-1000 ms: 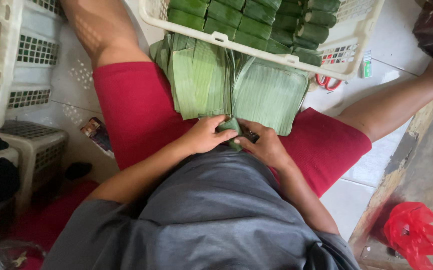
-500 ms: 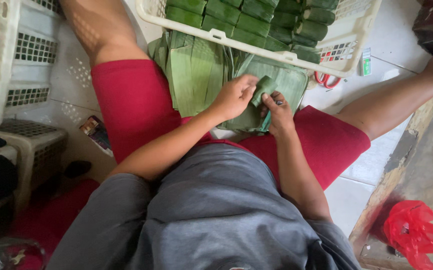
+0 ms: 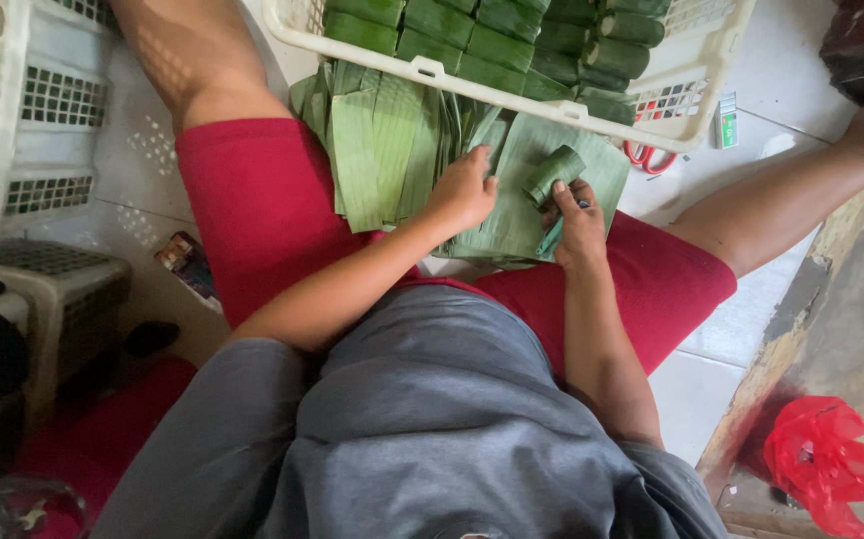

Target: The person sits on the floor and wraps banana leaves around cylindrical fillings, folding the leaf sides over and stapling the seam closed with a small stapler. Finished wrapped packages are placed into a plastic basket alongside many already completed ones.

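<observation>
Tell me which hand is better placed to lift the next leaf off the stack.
Probably the left hand: it lies flat on the leaf stack, while the right hand holds a wrapped roll.

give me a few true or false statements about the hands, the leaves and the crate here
1. The right hand holds a rolled green leaf bundle. True.
2. The left hand holds red scissors. False: it rests on the stack of flat leaves; the scissors lie on the floor.
3. The white crate holds green wrapped rolls. True.
4. The flat leaves lie inside the crate. False: they lie on the person's lap, in front of it.
</observation>
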`<state>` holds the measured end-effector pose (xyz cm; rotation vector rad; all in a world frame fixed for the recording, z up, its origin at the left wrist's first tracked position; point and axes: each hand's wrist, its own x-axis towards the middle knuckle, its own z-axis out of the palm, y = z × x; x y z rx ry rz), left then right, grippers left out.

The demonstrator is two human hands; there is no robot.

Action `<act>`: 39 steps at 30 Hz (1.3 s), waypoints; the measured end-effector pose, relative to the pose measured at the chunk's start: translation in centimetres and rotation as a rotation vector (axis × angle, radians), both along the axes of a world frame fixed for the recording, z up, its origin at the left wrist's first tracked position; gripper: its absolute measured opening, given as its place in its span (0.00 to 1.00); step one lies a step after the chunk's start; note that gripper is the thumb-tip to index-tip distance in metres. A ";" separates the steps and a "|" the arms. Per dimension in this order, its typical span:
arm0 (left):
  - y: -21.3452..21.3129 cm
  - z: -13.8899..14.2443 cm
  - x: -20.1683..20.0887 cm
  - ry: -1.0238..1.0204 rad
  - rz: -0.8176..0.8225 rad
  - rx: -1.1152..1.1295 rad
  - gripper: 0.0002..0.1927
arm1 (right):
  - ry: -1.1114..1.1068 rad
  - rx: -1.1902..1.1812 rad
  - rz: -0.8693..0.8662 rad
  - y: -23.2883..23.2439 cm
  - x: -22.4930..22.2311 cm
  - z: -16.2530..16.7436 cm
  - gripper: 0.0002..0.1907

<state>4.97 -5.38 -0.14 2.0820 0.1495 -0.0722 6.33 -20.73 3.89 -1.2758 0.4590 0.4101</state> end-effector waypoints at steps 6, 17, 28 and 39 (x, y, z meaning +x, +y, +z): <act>-1.8 0.1 2.8 0.468 0.106 -0.345 0.27 | 0.034 -0.039 0.022 0.3 -0.7 0.2 0.11; -0.6 -0.7 1.2 0.291 0.005 -1.033 0.13 | -0.035 -0.068 0.014 -1.6 -1.7 -1.3 0.14; 0.8 0.4 -4.3 0.126 0.030 -1.218 0.26 | -0.150 0.165 0.094 -0.3 -4.5 -1.8 0.20; 3.4 1.2 -5.7 0.093 -0.060 -0.827 0.16 | -0.214 -0.024 0.369 -1.3 -5.1 -2.0 0.12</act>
